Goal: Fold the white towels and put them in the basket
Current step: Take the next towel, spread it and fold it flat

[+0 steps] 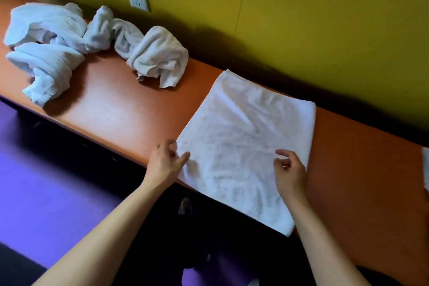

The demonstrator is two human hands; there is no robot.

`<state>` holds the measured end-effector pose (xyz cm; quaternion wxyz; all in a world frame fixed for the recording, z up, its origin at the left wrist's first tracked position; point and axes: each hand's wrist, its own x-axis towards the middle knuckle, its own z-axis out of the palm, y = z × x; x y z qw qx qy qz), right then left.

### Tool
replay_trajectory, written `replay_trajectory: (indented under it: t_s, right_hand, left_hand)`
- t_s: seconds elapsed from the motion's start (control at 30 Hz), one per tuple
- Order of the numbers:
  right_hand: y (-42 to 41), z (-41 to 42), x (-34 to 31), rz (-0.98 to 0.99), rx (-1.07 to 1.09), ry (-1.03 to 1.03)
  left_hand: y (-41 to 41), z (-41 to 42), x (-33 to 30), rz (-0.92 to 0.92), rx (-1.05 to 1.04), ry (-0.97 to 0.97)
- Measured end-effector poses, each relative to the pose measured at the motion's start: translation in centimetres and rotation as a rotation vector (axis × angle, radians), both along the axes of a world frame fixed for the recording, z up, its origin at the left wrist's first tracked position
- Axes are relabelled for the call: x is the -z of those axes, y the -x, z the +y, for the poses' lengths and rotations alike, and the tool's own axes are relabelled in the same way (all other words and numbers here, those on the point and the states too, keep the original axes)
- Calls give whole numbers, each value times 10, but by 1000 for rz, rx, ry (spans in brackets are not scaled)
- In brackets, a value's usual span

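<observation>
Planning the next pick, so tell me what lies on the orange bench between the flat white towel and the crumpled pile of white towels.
Head view: only bare orange bench top lies between the flat white towel and the crumpled pile of white towels.

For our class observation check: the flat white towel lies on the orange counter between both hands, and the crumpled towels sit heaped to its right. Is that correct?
Not quite. The head view shows the crumpled towels heaped to the left of the flat towel, not right. The rest holds: it lies on the orange counter between the left hand and right hand.
</observation>
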<state>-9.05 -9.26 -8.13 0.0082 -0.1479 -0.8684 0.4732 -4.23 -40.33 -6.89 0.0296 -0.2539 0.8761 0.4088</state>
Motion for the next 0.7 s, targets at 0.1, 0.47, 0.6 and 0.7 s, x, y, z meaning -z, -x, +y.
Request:
replay_trajectory:
  t_s: [0.1,0.47,0.6,0.7]
  right_hand:
    - [-49,30,1,-31,166,-173]
    - [-117,42,-4,-229,182,-155]
    - [-127,55,-19,-88,227,-11]
    - [-134,67,-28,-5,259,33]
  left_hand:
    - [13,2,-2,-48,11,-150]
    - [-28,13,6,17,123,241]
    - [-45,28,-8,34,99,116]
    - [-63,43,-20,57,81,61]
